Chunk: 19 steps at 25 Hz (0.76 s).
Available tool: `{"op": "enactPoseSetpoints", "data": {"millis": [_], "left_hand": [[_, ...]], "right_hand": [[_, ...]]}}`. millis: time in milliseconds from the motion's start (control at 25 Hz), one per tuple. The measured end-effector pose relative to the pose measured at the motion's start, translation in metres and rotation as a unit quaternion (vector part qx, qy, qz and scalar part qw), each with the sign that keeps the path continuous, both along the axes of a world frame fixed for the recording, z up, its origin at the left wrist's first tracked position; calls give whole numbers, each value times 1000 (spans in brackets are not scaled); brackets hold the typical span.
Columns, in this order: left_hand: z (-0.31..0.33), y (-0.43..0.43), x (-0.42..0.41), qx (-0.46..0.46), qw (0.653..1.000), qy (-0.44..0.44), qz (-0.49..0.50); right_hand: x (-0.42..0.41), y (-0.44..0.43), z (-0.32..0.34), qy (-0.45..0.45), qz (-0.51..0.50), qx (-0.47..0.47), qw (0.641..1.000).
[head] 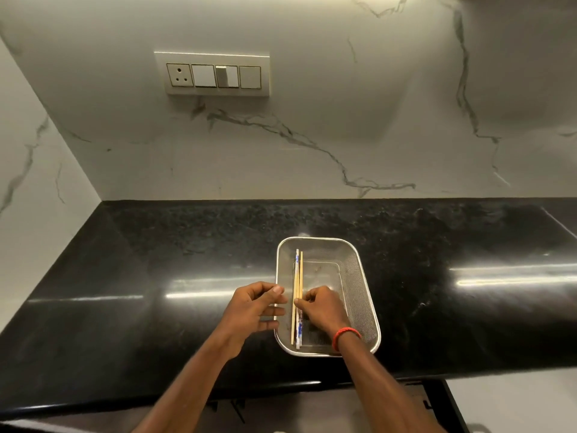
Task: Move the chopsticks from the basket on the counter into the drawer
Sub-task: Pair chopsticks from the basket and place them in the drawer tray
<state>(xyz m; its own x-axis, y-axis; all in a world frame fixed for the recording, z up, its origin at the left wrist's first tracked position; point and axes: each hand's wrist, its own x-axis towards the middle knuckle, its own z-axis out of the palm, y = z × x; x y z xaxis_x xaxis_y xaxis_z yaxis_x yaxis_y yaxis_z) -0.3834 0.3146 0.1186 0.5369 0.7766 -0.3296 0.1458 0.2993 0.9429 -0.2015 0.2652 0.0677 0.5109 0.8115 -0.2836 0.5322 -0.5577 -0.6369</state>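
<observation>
A metal mesh basket [359, 276] stands on the black counter, near its front edge. Along the basket's left side lie wooden chopsticks [298, 276] and a white-and-blue paper wrapper, pointing away from me. My right hand [321, 307], with a red band on the wrist, reaches into the basket and pinches the chopsticks near their middle. Just outside the basket's left rim, my left hand [259, 307] hovers with its fingers loosely apart, holding nothing. The drawer is below the counter edge and I cannot make it out clearly.
The glossy black counter [156, 276] runs left and right of the basket. A marble backsplash rises behind it with a switch and socket panel [214, 75]. A side wall closes the left end. Dark cabinet parts show under the counter's front edge [437, 401].
</observation>
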Motion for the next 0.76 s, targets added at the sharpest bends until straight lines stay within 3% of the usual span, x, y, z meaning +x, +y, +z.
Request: {"op": "enactPoseSetpoints", "data": {"millis": [280, 480, 600, 760], "left_hand": [[-6, 12, -10, -23, 1000, -3, 7], [-4, 14, -7, -48, 999, -25, 3], [1, 18, -2, -121, 990, -65, -6], [4, 19, 5, -181, 977, -107, -39]], "right_hand": [[3, 4, -8, 82, -66, 18, 994], [8, -11, 26, 189, -111, 172, 960], [1, -15, 56, 186, -42, 263, 946], [-22, -10, 65, 80, 97, 265, 956]]}}
